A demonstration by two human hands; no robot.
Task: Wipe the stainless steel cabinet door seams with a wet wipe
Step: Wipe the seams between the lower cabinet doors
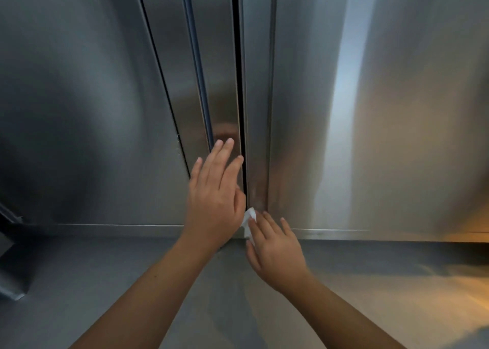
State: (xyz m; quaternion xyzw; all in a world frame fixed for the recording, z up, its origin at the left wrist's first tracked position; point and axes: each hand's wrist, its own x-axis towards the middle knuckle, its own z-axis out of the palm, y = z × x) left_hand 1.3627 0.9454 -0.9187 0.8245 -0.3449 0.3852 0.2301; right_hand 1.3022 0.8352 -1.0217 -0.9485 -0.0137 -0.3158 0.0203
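Observation:
Two stainless steel cabinet doors fill the view, the left door (87,110) and the right door (383,110). A dark vertical seam (239,83) runs between them. My left hand (214,197) lies flat with fingers spread on the left door's edge strip, right beside the seam. My right hand (275,253) presses a crumpled white wet wipe (249,220) against the foot of the seam, near the doors' bottom edge. Most of the wipe is hidden under my fingers.
A grey floor (105,282) runs up to the doors' bottom rail (111,226). A metal leg or bracket (10,269) stands at the far left. Warm orange light falls on the floor at the right (463,295).

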